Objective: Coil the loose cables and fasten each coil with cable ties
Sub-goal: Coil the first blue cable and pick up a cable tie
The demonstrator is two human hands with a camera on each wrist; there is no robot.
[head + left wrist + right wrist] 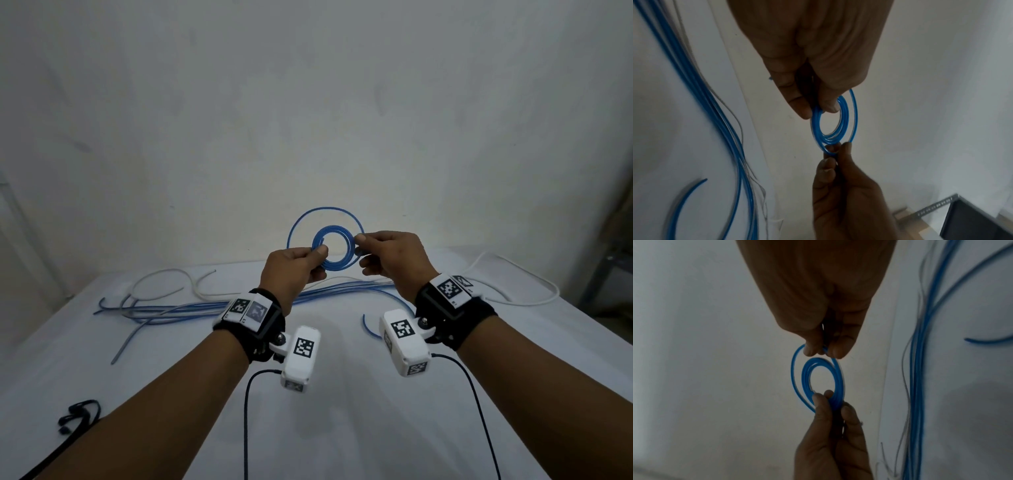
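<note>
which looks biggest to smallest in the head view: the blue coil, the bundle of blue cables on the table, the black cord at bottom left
1. bundle of blue cables, the widest spread.
2. blue coil, held by left hand and right hand.
3. black cord; its near-camera position makes this uncertain.

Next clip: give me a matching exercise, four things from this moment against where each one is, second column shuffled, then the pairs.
Things:
1. blue coil
2. white cable
3. black cord
4. left hand

Places:
A. on the table, far right
B. pinching the coil's left side
C. held in the air between both hands
D. on the table, near left corner

The right hand pinches the coil's other side.

Pairs: 1-C, 2-A, 3-D, 4-B
</note>
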